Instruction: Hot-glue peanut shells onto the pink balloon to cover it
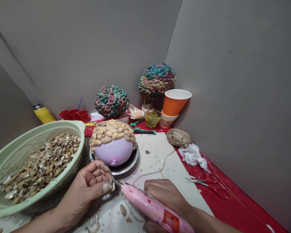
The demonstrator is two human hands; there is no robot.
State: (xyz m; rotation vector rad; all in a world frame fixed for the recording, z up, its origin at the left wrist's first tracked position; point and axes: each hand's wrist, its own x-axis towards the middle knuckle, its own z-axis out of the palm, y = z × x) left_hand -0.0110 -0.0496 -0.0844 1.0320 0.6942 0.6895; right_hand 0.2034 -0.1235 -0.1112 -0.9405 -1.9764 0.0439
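My left hand (92,179) pinches a peanut shell (113,185) between thumb and fingers, low in front of the balloon. My right hand (168,192) is wrapped round a pink hot glue gun (145,202), whose metal nozzle points left and is at the shell; whether it touches cannot be made out. Just beyond my left hand, a lilac balloon (115,151) rests in a round metal dish (136,157), its knot facing me. Glued-looking rows of peanut shells (111,129) cover its upper part.
A green basket (81,145) of shells stands left. Behind are two coloured shell-covered balls (111,101), red cups (83,115), a yellow bottle (44,115), pliers (144,131) and an orange paper cup (174,105). Twine (178,137) and red-handled scissors (215,186) lie right.
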